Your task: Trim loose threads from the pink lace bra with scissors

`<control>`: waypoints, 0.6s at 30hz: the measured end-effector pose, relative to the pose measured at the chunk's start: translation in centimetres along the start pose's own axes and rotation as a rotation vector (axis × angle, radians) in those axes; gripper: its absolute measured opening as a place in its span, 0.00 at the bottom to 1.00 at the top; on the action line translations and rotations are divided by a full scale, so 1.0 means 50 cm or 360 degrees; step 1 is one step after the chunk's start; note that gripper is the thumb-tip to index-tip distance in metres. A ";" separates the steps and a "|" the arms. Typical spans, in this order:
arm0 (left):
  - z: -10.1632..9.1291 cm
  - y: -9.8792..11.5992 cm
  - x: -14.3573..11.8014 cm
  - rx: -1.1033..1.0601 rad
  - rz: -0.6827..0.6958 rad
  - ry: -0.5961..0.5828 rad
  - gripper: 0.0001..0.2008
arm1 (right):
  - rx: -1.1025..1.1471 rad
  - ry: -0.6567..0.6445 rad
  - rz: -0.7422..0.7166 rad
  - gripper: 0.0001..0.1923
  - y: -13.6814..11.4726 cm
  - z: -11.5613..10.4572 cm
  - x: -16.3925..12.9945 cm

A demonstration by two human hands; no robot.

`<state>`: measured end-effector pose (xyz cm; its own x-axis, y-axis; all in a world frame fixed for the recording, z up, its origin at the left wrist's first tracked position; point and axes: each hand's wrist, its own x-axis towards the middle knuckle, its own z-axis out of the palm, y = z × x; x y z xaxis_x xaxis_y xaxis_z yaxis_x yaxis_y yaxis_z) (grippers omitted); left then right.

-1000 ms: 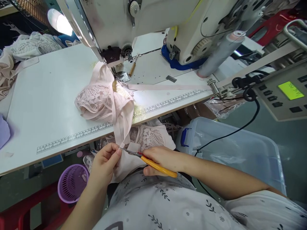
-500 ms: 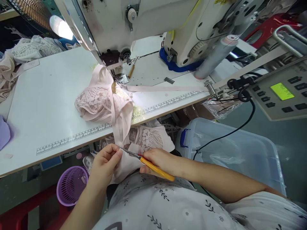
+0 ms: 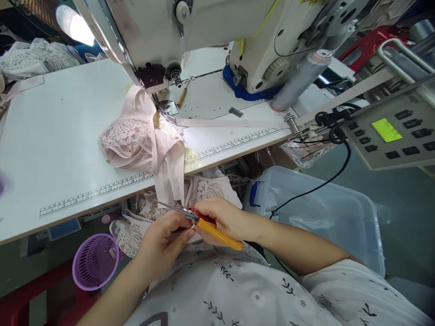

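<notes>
Since a second ago the left hand (image 3: 163, 240) has slid along the pink strap (image 3: 166, 174) to meet the right hand (image 3: 226, 219), whose fingers grasp the yellow-handled snips (image 3: 204, 222). Left fingers now pinch at the blades, just below the desk (image 3: 61, 149) edge, so the trimming appears to continue.

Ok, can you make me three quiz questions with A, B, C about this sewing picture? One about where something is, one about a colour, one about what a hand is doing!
1. Where is the little basket?
A. On the table
B. Below the table edge, on the person's left
C. Inside the clear bin

2. What colour is the snips' handle?
A. Green
B. Blue
C. Yellow-orange

3. What is the right hand doing?
A. Gripping the snips
B. Lying flat on the table
C. Pressing the panel buttons

Answers: B, it sits low beneath the white table; C, the handle shows yellow-orange; A, its fingers wrap the snips.
</notes>
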<state>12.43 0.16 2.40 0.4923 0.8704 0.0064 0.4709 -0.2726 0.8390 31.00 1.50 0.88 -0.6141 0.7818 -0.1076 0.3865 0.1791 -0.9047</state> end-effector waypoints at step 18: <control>-0.072 -0.053 -0.046 0.0766 -0.0128 -0.0361 0.10 | -0.0858 0.0836 0.0093 0.08 0.066 -0.121 -0.109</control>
<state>7.43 0.34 2.11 0.5617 0.8004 -0.2097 0.7695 -0.4123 0.4877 39.81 1.45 0.98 -0.2258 0.9568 0.1833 0.7745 0.2904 -0.5619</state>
